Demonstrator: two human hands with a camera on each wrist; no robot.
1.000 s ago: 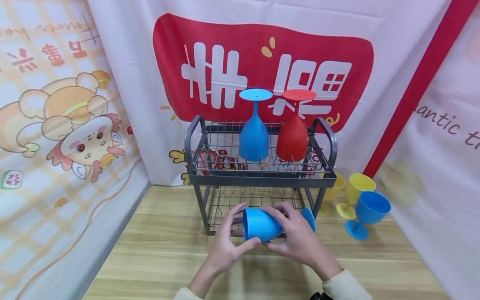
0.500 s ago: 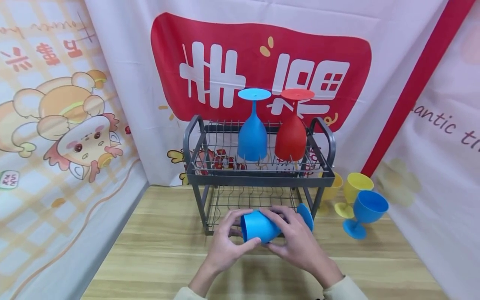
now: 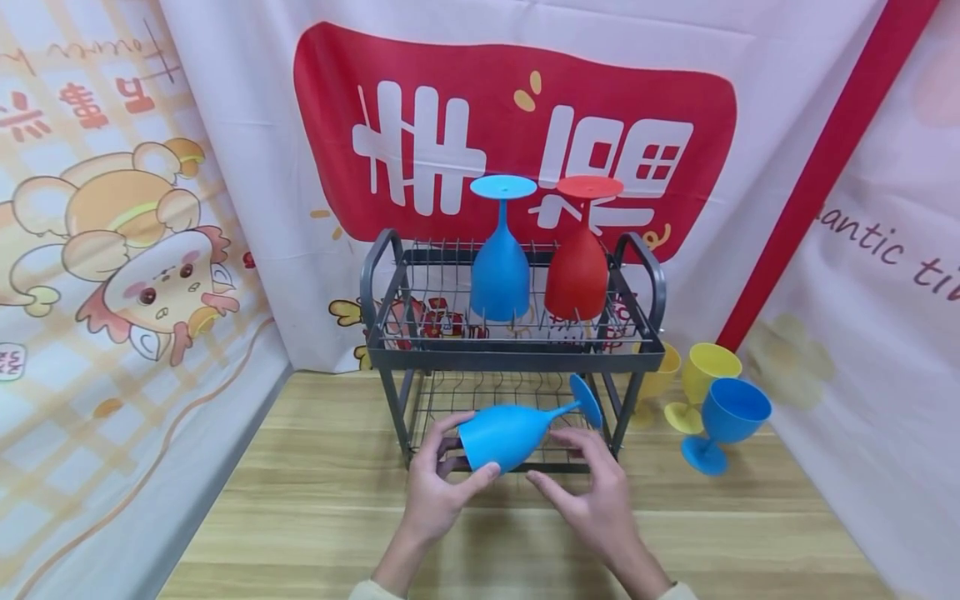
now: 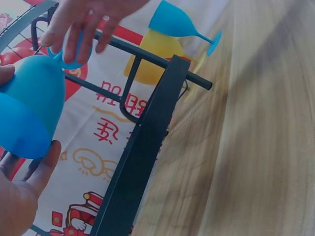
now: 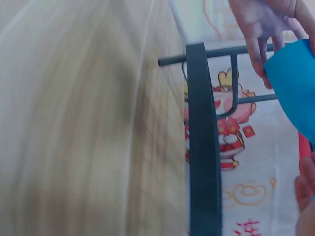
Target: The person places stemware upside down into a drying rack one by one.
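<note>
A blue plastic goblet (image 3: 504, 435) lies on its side in the air before the rack's lower tier, its foot tilted up to the right. My left hand (image 3: 435, 496) grips its bowl near the rim, thumb in front and fingers behind. Just below the stem and foot, my right hand (image 3: 596, 496) has thumb and fingers spread; whether a fingertip touches the goblet is unclear. The left wrist view shows the bowl (image 4: 37, 88) in the left fingers, the right hand (image 4: 93, 22) apart from it.
A dark two-tier dish rack (image 3: 517, 360) stands behind my hands. Upside down on its top tier are a blue goblet (image 3: 500, 279) and a red goblet (image 3: 577, 279). Right of the rack stand another blue goblet (image 3: 735, 410) and two yellow goblets (image 3: 712, 371).
The right hand has let go of the goblet and moved slightly down and away from it. The goblet's foot has swung upward and left, while the left hand keeps hold of the bowl.
</note>
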